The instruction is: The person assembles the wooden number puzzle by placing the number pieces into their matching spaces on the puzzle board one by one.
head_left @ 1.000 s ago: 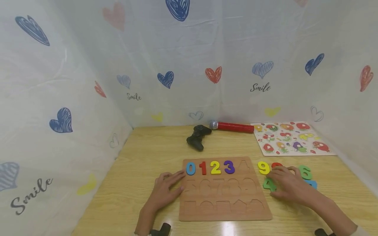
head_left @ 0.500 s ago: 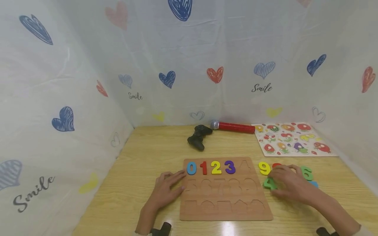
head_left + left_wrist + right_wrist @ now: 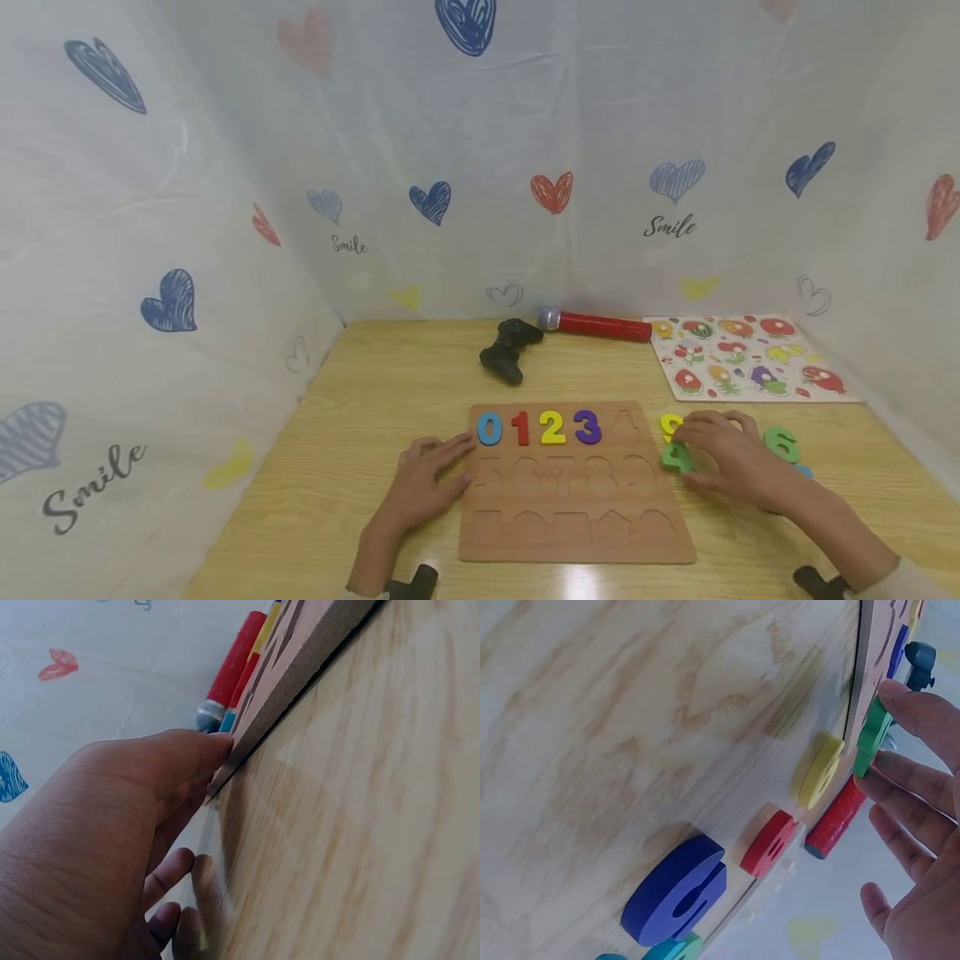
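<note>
My right hand (image 3: pixel 731 454) pinches a green number 4 (image 3: pixel 678 458) between thumb and fingers, just right of the wooden number board (image 3: pixel 577 546). In the right wrist view the 4 (image 3: pixel 871 736) is raised off the table. My left hand (image 3: pixel 427 483) rests at the board's left edge with relaxed fingers; in the left wrist view a fingertip touches the edge. In the board's top row sit a blue 0 (image 3: pixel 490 428), a red 1 (image 3: pixel 521 428), a yellow 2 (image 3: pixel 552 427) and a purple 3 (image 3: pixel 588 427). The other recesses hold no pieces.
Around my right hand lie a yellow 9 (image 3: pixel 821 771), a red number piece (image 3: pixel 769 844), a dark blue piece (image 3: pixel 675 889) and a green 6 (image 3: pixel 782 444). Farther back are a black game controller (image 3: pixel 512 350), a red microphone (image 3: pixel 600 326) and a fruit puzzle board (image 3: pixel 750 358).
The right hand has closed in on the green 4 and lifted it, shifting slightly left toward the board. The left hand stays at the board's edge. The whole view has drifted a little.
</note>
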`<state>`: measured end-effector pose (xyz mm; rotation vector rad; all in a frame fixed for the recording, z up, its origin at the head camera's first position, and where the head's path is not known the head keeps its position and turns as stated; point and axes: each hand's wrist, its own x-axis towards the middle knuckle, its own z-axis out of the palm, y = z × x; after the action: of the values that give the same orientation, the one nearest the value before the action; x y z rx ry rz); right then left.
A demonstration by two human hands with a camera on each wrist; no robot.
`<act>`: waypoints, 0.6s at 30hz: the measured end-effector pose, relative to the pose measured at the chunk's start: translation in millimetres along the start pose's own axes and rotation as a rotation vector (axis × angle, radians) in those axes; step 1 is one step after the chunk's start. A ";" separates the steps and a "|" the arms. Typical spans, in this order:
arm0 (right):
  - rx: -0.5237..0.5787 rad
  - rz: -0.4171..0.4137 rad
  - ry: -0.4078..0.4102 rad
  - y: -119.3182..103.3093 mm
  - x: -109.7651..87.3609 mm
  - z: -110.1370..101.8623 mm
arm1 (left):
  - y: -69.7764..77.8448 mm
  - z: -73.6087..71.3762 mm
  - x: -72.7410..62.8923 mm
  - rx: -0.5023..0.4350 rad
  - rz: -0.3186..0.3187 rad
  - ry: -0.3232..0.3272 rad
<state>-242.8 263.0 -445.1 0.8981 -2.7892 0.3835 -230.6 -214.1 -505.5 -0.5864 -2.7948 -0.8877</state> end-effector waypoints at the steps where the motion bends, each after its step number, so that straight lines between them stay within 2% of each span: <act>1: -0.003 -0.008 0.005 0.4 1.2 0.4 | 0.0 0.1 0.1 0.000 -0.004 -0.002; 11: -0.020 -0.066 0.046 1.8 11.9 2.1 | -0.1 -0.4 -0.5 -0.007 -0.014 -0.013; 18: 0.009 -0.044 0.015 -0.6 19.6 0.6 | -1.5 0.0 0.7 -0.011 -0.013 -0.018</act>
<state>-258.1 251.6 -440.6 0.9529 -2.7514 0.3943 -231.8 -215.0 -506.1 -0.5820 -2.8141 -0.9055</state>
